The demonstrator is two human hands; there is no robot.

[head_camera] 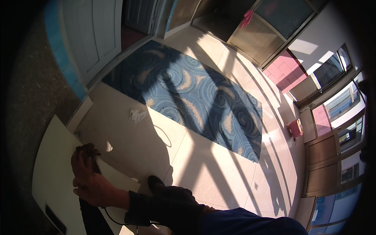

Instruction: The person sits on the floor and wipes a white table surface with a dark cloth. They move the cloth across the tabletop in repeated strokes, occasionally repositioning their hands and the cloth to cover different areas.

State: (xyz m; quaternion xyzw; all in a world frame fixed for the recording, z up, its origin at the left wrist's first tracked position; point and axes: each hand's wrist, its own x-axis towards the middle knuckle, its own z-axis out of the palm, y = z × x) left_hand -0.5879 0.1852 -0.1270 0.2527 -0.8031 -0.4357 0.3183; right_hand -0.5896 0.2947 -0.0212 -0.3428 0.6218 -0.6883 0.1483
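My right hand [98, 189] reaches in from the lower right in a dark sleeve, its fingers bent over the pale board-like surface [54, 164]. At the fingers is a dark brown crumpled thing [90, 151], possibly a cloth, which looks gripped. A dark sleeve-like shape [92, 218] rises from the bottom edge and ends under the right hand. My left hand cannot be told apart there with certainty; it may be hidden or overlapping. A thin black cable [110, 217] hangs by the wrist. A black slot or handle [55, 218] shows on the pale surface.
A blue swirl-patterned rug [188, 94] lies on the tiled floor, with crumpled white plastic or paper [137, 115] near its edge. A panelled door [91, 38] stands at upper left. A pink cloth [247, 18] hangs on a door frame, and a pink box [294, 128] is by the right wall.
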